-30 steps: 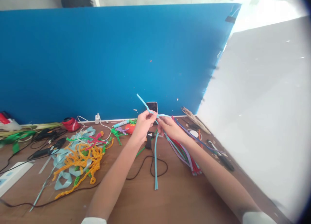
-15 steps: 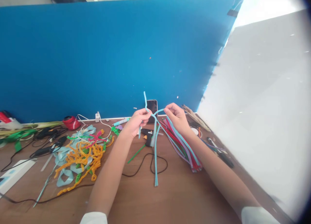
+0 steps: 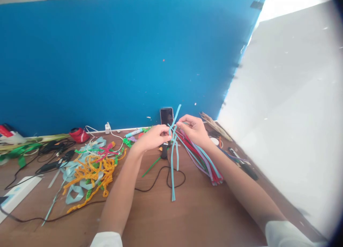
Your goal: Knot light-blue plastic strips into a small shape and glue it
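Observation:
Several light-blue pipe cleaners [image 3: 173, 175], joined and crossing one another, are held up above the table between my two hands. My left hand [image 3: 157, 136] pinches them at the left of the crossing. My right hand [image 3: 193, 130] has thumb and forefinger closed on a strand at the right of it. One end points up toward the phone [image 3: 166, 115], and two longer ends hang down. Behind the strands a black glue gun [image 3: 164, 153] lies on the table, partly covered. A bundle of red, purple, green and blue pipe cleaners [image 3: 205, 161] lies below my right wrist.
To the left lies a tangle of orange pipe cleaners [image 3: 93, 172] with pale blue ribbon [image 3: 75, 194]. A white power strip [image 3: 18, 195] sits at the left edge, and a black cable [image 3: 150, 190] loops across the table [image 3: 187, 218]. A blue panel [image 3: 120, 61] rises behind.
The raised pipe cleaner end now leans right instead of left. My left hand has turned, its back now more upward, and my hands are slightly closer together. The view has shifted slightly.

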{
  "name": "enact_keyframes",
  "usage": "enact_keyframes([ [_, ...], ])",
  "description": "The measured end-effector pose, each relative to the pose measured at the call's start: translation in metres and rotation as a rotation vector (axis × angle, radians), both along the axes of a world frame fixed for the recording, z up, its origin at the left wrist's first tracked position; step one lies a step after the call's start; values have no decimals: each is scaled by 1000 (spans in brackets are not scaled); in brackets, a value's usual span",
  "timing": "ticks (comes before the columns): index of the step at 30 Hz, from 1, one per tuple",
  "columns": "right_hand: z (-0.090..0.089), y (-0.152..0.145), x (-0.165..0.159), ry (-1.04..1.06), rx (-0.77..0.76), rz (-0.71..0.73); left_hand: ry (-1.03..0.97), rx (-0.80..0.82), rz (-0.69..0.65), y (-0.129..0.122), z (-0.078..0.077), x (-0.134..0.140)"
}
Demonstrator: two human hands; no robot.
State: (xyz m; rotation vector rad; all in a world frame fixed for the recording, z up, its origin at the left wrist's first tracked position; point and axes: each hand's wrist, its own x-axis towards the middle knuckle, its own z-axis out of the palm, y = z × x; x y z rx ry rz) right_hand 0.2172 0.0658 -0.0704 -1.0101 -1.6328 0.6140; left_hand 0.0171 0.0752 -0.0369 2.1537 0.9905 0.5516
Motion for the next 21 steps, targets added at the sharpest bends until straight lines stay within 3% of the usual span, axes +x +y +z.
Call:
enact_keyframes([
  [3,0,1,2,-146,115,-142,-96,-51,46,5,-9,5],
  [8,1,-4,5,-561,560,-701,-388,-124,119,13,-21,13],
  [11,0,-11,3,-621,731,-854,-498,-118,203,15,-24,16],
  [14,0,-16,0,-667,808,-847,-588,-68,260,16,-25,17],
  [16,0,-16,0,-705,777,-781,-632,-42,294,17,-26,17],
  [19,1,-10,0,-660,582,-592,-660,-28,316,18,-25,16],
  [21,3,-6,0,-519,385,-378,-667,-15,257,18,-24,15],
])
